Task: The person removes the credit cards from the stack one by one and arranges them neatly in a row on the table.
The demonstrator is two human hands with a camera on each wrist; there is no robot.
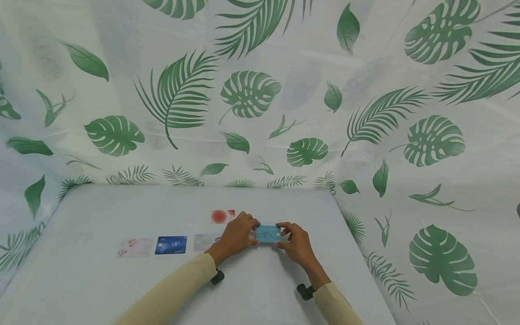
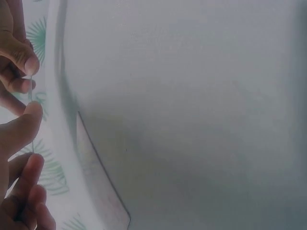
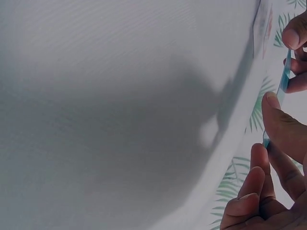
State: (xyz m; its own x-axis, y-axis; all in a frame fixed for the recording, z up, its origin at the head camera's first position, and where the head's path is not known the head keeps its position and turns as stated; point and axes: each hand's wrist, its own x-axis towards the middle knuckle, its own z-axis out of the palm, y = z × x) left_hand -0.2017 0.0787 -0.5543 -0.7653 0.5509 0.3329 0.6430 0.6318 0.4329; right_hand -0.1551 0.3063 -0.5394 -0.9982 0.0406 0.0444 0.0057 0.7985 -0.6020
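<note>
A teal card [image 1: 268, 234] is held by both hands, right of the middle of the table. My left hand [image 1: 239, 232] pinches its left end, and my right hand [image 1: 296, 243] pinches its right end between thumb and fingers. Both wrist views show the card nearly edge-on; in the right wrist view a teal strip [image 3: 285, 79] of it spans the fingertips, raised off the table. Close by the left hand lie a card with a red circle [image 1: 219, 216] and a pale card [image 1: 204, 242], both partly covered by that hand.
Further left on the white table [image 1: 81, 289] lie a blue VIP card [image 1: 171, 245] and a pale pinkish card [image 1: 135, 248], in a row with the half-covered pale one. A leaf-patterned sheet [image 1: 260, 54] hangs behind and along the sides.
</note>
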